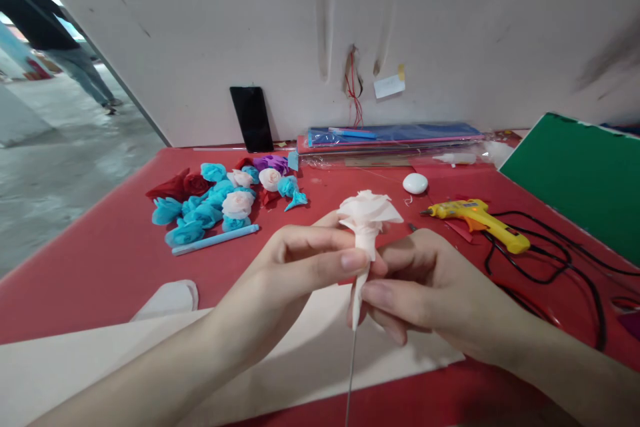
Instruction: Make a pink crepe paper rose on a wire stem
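A pale pink crepe paper flower (367,210) stands upright between my hands, its wrapped base tapering down onto a thin wire stem (351,367). My left hand (305,260) pinches the flower just under its petals, thumb in front. Lower on the tapered base, my right hand (415,287) closes thumb and fingers around the paper. Beneath both hands lies a long pale paper sheet (280,373). Some fingertips are hidden behind the flower.
Blue, pink, red and purple paper flowers (200,213) lie at left beside a light blue pen (215,240). A phone (251,119) leans on the wall. A yellow glue gun (483,219) with black cable, a white oval object (415,183) and a green board (575,180) are at right.
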`<state>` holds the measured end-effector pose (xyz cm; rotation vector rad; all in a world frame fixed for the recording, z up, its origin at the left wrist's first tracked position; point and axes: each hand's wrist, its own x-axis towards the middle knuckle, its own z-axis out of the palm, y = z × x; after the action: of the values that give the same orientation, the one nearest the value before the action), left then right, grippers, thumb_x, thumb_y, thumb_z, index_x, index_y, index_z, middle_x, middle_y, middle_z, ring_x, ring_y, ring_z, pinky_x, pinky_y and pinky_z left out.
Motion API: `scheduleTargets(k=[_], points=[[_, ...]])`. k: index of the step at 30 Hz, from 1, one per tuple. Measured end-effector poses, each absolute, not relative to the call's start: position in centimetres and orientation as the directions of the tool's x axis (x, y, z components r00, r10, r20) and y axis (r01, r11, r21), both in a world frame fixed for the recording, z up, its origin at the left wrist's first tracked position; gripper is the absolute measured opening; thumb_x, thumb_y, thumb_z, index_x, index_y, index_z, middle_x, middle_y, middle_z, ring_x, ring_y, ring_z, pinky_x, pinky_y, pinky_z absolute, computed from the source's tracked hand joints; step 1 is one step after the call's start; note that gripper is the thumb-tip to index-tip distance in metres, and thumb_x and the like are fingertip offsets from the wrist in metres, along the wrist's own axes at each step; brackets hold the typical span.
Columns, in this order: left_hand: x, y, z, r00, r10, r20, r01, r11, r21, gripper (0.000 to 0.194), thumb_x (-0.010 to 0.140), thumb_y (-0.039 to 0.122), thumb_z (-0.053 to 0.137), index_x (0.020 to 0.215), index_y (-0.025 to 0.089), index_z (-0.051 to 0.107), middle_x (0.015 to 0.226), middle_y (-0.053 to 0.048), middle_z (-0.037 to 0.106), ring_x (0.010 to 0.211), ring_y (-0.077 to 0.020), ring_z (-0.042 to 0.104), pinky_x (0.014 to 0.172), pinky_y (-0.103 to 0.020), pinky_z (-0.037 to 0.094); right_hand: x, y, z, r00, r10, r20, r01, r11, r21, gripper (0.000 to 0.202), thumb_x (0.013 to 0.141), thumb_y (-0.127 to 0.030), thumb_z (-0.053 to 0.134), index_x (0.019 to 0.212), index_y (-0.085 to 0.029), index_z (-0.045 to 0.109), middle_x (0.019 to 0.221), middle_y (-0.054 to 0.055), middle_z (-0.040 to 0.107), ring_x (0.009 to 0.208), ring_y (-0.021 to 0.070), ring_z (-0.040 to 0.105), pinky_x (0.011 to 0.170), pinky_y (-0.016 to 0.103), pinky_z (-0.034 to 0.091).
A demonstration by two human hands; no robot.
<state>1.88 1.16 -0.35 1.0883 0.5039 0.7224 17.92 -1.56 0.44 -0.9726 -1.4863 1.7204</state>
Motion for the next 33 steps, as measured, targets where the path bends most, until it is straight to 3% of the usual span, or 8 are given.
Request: scheduleTargets(k=[10,13,15,17,25,33], points=[[1.79,1.32,-0.56,0.704,0.71,-0.01,-0.289,0.3,0.909,0.018,0.079,0.025,0.059,0.065,0.021,0.071,0.057,0.003,0.064,0.059,-0.0142,0.058,0.075,-0.031,0.043,17.7,-1.35,0.75,-0.521,0.847,-0.105,-0.026,-0.138,-0.99,0.023,0.077,-0.015,0.053,0.054,-0.013,0.055,0.046,-0.007,0.046,0.038,0.0003,0.029,0.039,0.018,0.022],[1.68,1.43,-0.7,0.672,0.741,0.008,-0.248,0.215,0.945,0.021,0.078,0.028,0.061,0.061,0.022,0.07,0.055,0.002,0.064,0.082,-0.0186,0.057,0.086,-0.031,0.038,17.72,-1.4,0.79,-0.514,0.852,-0.096,-0.026,-0.127,-0.992,0.024,0.077,-0.015,0.054,0.053,-0.013,0.055,0.046,-0.007,0.046,0.039,0.0006,0.03,0.039,0.018,0.023],[1.57,1.46,-0.79,0.644,0.765,0.017,-0.203,0.15,0.968,0.021,0.079,0.029,0.061,0.061,0.023,0.07,0.054,0.001,0.063,0.103,-0.0212,0.049,0.095,-0.031,0.029,17.75,-1.46,0.81,-0.506,0.857,-0.1,-0.023,-0.129,-0.991,0.023,0.076,-0.015,0.054,0.053,-0.013,0.056,0.046,-0.007,0.047,0.039,0.0005,0.03,0.039,0.018,0.023],[1.5,1.44,-0.85,0.635,0.772,0.02,-0.191,0.132,0.973,0.018,0.079,0.029,0.062,0.064,0.023,0.071,0.054,0.001,0.062,0.111,-0.0222,0.044,0.098,-0.032,0.025,17.77,-1.48,0.8,-0.496,0.861,-0.116,-0.023,-0.147,-0.989,0.02,0.076,-0.013,0.054,0.056,-0.013,0.058,0.047,-0.007,0.048,0.039,0.0004,0.03,0.039,0.017,0.025],[1.63,1.42,-0.85,0.63,0.776,0.008,-0.178,0.134,0.975,0.02,0.08,0.029,0.06,0.064,0.023,0.071,0.056,0.0,0.062,0.108,-0.0227,0.046,0.097,-0.032,0.028,17.71,-1.31,0.36,-0.464,0.875,-0.141,-0.053,-0.186,-0.981,0.015,0.075,-0.012,0.057,0.06,-0.014,0.063,0.047,-0.006,0.048,0.044,0.0028,0.038,0.044,0.016,0.033],[1.66,1.54,-1.09,0.626,0.78,0.009,-0.169,0.124,0.978,0.026,0.08,0.03,0.06,0.057,0.022,0.068,0.057,0.0,0.062,0.098,-0.0218,0.051,0.09,-0.03,0.033,17.63,-1.53,0.43,-0.441,0.884,-0.154,-0.039,-0.191,-0.981,0.022,0.073,-0.009,0.056,0.052,-0.015,0.057,0.046,-0.007,0.046,0.044,0.0032,0.038,0.043,0.016,0.033]])
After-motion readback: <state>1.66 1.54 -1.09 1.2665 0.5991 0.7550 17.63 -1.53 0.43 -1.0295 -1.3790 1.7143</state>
